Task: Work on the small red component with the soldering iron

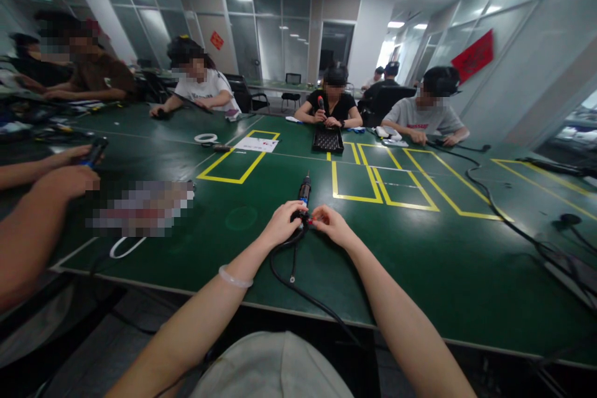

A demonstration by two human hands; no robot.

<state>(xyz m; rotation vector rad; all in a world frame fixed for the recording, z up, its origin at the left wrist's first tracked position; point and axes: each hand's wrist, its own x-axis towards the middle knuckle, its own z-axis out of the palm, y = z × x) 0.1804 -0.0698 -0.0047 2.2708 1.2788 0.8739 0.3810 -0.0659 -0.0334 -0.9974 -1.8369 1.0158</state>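
A slim black electric screwdriver (305, 188) with a blue band lies over the green table, its thin metal bit pointing away from me. My left hand (285, 222) is closed around its near end. Close beside it, my right hand (332, 224) pinches a small red piece (313, 222) against that end; what exactly the piece is, I cannot make out. A black cable (308, 296) loops from the near end toward the table's front edge. Below my hands hangs a short dark cord with a metal ring (292, 279) at its tip.
Yellow tape rectangles (357, 199) mark the green table (224, 255). At left, a co-worker's hand (69, 186) holds a black tool (97, 150), near a blurred-out flat item (144, 208). Across sit several people; one has a black tray (328, 140). A long black cable (487, 199) runs along the right.
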